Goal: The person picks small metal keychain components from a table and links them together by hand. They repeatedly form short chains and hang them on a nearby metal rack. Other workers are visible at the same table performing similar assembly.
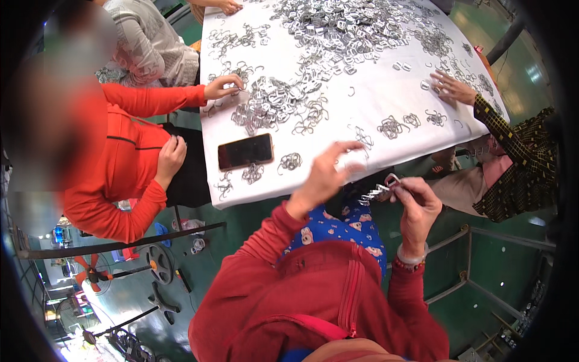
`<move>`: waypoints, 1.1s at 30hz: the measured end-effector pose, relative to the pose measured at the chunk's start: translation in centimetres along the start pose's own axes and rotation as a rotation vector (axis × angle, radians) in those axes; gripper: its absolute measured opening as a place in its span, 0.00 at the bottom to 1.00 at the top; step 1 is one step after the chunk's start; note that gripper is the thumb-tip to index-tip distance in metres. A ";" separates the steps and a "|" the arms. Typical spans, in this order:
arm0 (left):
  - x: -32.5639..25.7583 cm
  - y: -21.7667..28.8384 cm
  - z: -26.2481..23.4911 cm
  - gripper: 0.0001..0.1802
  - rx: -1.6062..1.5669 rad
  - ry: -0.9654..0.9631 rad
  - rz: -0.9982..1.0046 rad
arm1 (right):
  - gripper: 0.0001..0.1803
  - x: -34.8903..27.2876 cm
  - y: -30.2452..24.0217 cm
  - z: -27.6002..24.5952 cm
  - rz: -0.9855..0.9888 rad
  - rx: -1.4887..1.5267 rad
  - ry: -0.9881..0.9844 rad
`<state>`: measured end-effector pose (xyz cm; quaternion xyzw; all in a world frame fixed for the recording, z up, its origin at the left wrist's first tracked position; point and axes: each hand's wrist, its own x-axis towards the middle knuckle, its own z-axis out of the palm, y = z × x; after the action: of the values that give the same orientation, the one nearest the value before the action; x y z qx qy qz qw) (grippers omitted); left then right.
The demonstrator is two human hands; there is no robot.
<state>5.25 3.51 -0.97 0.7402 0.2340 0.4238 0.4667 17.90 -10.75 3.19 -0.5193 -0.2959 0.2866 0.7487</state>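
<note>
My right hand (417, 208) pinches a short row of small silver metal buckles (377, 193) in front of the table edge. One squarish loop stands up at its fingertips. My left hand (329, 175) reaches over the table's near edge, smeared by motion, with its forefinger and lower fingers apart. Just beyond its fingertips lies a small cluster of thin wire hooks (363, 137). More bunches of hooks (391, 127) lie to the right of it, and a small bunch (291, 161) lies to its left. Whether anything small touches the left fingertips is blurred.
The white-covered table (338, 114) bears a big heap of metal buckles (344, 27) and a smaller pile (274, 99). A dark phone (245, 151) lies near the left corner. A co-worker's hand (224, 87) works at left, another's (453, 88) at right. A metal frame (467, 253) stands right.
</note>
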 end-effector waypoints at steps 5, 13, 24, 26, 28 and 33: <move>11.3 -10.1 -6.4 0.09 0.663 -0.253 0.167 | 0.09 -0.1 0.2 -0.9 0.052 0.017 -0.064; 15.4 -14.9 -6.7 0.06 0.897 -0.582 0.345 | 0.08 0.2 0.8 -1.3 0.064 -0.060 -0.043; 10.8 -9.0 -5.8 0.11 0.518 -0.258 -0.192 | 0.06 -1.3 -0.4 -0.3 0.057 0.003 -0.084; 9.4 -7.1 -4.8 0.11 0.171 -0.211 -0.366 | 0.07 -1.6 -0.5 -0.1 0.049 -0.002 -0.092; 7.5 -4.9 -3.9 0.12 -0.153 -0.242 -0.434 | 0.06 -2.1 -0.4 0.0 0.059 -0.001 -0.080; 3.3 -0.1 -2.5 0.10 -0.503 -0.319 -0.560 | 0.07 -3.1 0.2 0.3 0.133 -0.016 -0.044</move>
<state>4.88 7.27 0.82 0.5670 0.2403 0.2045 0.7609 15.60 -12.83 2.62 -0.5375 -0.2797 0.3446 0.7170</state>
